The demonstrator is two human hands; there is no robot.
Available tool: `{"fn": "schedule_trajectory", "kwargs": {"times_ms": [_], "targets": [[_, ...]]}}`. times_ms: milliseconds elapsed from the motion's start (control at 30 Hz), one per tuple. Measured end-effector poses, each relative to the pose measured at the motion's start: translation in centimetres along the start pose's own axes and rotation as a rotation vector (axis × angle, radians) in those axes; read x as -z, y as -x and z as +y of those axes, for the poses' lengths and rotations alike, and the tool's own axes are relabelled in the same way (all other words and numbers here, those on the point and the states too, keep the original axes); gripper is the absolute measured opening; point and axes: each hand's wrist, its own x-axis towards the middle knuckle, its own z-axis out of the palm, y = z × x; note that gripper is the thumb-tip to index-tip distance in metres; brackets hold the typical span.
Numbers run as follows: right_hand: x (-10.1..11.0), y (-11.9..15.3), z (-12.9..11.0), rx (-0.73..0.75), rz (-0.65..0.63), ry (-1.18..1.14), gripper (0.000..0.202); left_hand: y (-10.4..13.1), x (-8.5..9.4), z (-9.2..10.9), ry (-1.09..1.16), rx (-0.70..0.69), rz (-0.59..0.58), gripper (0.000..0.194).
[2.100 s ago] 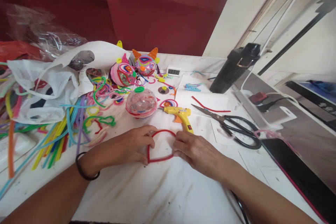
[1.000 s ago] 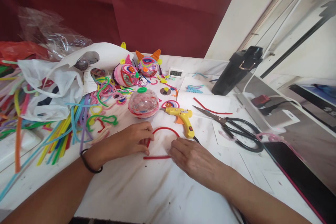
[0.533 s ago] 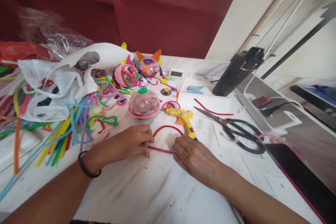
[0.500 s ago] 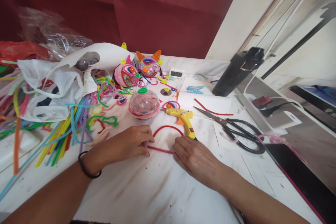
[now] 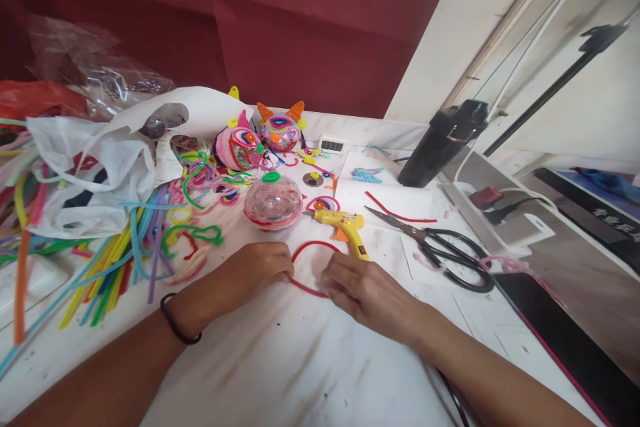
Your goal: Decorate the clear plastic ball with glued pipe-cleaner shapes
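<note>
Red fuzzy stem (image 5: pixel 315 243), curved into a loop just below frame centre, between the left hand (image 5: pixel 260 270), pinching its left side, and the right hand (image 5: pixel 367 290), set apart, clasping its right.

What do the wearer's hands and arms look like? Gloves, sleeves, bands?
Left hand and right hand: no gloves. Forearms: no sleeves where visible. The left wrist wears a thin, plain black band; no band shows on the right wrist.
</note>
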Motion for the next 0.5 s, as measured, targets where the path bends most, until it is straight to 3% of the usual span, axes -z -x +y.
{"fn": "schedule_trajectory", "kwargs": {"times_ms": [100, 200, 500], "targets": [[0.7, -1.3, -0.4, -0.087, -0.022, 0.103, 0.017, 0.0, -0.2, -0.3, 0.000, -0.007, 0.013, 0.027], [1.1, -3.0, -0.8, -0.171, -0.142, 0.288, 0.019, -0.1, -0.5, -0.7, 0.017, -0.016, 0.024, 0.026], [-0.4, -6.4, -0.5, -0.134, -0.221, 0.387, 0.018, -0.3, -0.4, -0.5, 0.012, 0.007, 0.053, 0.022]]}}
